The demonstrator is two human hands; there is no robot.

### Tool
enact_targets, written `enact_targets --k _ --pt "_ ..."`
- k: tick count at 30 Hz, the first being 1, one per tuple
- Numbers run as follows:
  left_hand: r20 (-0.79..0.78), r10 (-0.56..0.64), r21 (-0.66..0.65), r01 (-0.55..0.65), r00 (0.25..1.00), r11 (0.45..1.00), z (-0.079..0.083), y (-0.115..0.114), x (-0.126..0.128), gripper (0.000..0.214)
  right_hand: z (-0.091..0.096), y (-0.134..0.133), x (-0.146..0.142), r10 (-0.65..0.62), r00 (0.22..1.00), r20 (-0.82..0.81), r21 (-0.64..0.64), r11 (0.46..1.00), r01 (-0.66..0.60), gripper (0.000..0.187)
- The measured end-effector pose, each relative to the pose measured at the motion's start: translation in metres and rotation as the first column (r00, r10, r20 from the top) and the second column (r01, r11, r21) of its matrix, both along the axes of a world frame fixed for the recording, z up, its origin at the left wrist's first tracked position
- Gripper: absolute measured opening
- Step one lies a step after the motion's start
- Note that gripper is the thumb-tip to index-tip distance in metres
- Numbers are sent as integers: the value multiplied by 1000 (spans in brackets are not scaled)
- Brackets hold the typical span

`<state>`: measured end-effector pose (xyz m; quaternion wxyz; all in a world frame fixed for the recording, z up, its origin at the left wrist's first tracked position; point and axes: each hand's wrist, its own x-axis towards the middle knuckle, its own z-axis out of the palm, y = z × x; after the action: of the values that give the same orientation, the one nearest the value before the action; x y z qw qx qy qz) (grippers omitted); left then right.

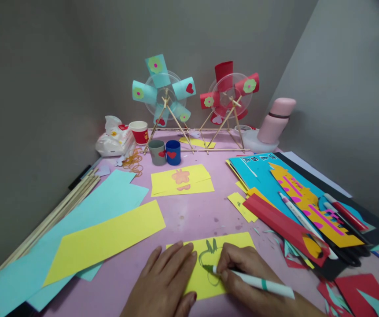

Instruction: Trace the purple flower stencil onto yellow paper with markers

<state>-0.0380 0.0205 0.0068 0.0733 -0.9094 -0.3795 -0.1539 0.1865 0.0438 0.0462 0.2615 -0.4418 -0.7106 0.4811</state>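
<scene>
At lower centre, I see the right hand (244, 268) gripping a green marker (266, 285) over yellow paper (202, 282); the left hand (167, 277) lies flat, uncurled, on it; should that slacken, the paper could skid.

Before you, a pale pink desk (192, 209) marked with a few dark spots (216, 220) runs back toward a grey rear wall (196, 35), flanked on your left by a darker grey side wall (34, 97) and on your right by a lighter blue-grey side wall (347, 101), in soft light.
</scene>
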Motion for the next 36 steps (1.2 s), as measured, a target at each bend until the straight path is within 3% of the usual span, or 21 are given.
enact_targets --k 6,15,23,29,32,36 --pt "15 14 -7 -14 1000 1000 -15 -1 -3 54 -3 1 -1 26 1000 1 10 1000 -26 6" --pt "-51 6 0 -6 999 1000 9 -1 2 46 -5 0 1 0 1000 -13 -5 1000 0 6" --pt "52 -9 2 9 999 1000 -9 -1 -2 49 -10 0 3 -25 1000 -15 6 1000 25 7" --pt "26 -1 -33 1 1000 999 -5 -1 -1 49 -4 -3 5 -62 998 29 -23 998 63 8" --pt "58 -10 -14 11 998 1000 -3 -1 -1 50 -7 -5 7 -91 995 39 -13 996 92 11" --pt "7 20 -81 -19 1000 997 6 -1 0 50 -13 -5 9 -112 994 -17 -33 993 111 10"
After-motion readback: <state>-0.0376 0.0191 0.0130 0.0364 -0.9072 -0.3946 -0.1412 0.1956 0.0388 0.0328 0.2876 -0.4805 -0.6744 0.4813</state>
